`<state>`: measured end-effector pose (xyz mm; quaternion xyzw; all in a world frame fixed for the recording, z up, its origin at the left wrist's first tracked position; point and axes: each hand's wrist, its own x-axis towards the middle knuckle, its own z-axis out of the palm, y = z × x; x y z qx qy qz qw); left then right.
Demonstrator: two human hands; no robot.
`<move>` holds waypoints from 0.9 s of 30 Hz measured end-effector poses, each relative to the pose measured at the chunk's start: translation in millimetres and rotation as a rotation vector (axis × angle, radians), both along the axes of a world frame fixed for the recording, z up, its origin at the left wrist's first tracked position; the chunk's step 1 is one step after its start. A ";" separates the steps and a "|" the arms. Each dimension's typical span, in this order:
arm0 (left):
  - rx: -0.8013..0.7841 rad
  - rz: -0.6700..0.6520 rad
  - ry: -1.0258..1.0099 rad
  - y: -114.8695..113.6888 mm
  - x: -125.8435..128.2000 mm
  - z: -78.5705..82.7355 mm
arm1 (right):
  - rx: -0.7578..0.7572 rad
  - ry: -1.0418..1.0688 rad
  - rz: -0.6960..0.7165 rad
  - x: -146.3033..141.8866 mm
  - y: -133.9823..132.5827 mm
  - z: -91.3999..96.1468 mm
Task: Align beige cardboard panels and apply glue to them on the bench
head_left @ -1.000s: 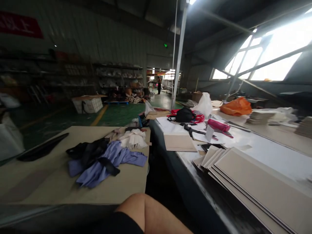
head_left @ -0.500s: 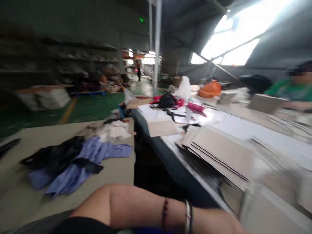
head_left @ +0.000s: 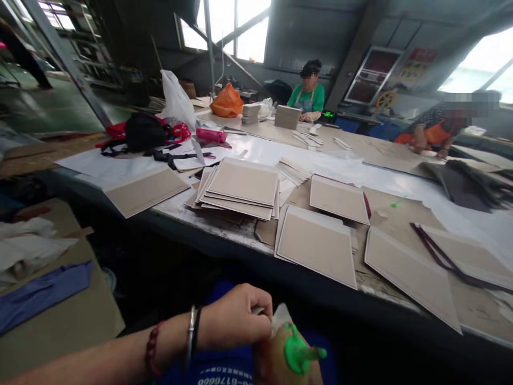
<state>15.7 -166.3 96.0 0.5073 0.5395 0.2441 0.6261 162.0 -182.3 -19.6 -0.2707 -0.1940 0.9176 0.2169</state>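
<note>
My left hand [head_left: 236, 315], with bracelets on its wrist, is low in the middle of the view, in front of my blue shirt. Its fingers pinch a small white scrap [head_left: 279, 315] at the top of a tan glue bottle [head_left: 280, 345] with a green nozzle [head_left: 298, 353] pointing right. Only a little of my right hand [head_left: 262, 370] shows under the bottle, seemingly wrapped round it. Just beyond is the dark front edge of the work table [head_left: 224, 243], with grey cardboard panels [head_left: 318, 246] lying flat.
A fanned stack of panels [head_left: 240, 187] and more single panels [head_left: 409, 272] cover the table. A black bag [head_left: 142, 131], white bag [head_left: 176, 99] and orange bag [head_left: 226, 101] lie far left. Two people [head_left: 310, 96] [head_left: 436, 128] work opposite. Blue cloth [head_left: 44, 291] lies on a low table, left.
The view has swung right, from the low table with clothes to the work table. My left arm has come in, and its hand now pinches at the glue bottle.
</note>
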 end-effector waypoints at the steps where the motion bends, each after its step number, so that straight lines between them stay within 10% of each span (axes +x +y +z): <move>1: 0.012 0.021 0.004 0.1 1.9 -5.5 | 0.001 0.015 -0.032 2.4 0.7 0.6; 10: 0.025 0.137 -0.194 15.7 9.6 -8.4 | -0.112 0.283 -0.099 36.9 12.2 15.9; 19: 0.003 0.162 -0.185 35.7 36.2 -25.1 | -0.127 0.227 -0.593 64.6 19.1 24.4; 27: 0.399 0.076 0.114 52.7 70.0 -48.3 | -0.100 0.270 -0.666 65.9 38.9 28.0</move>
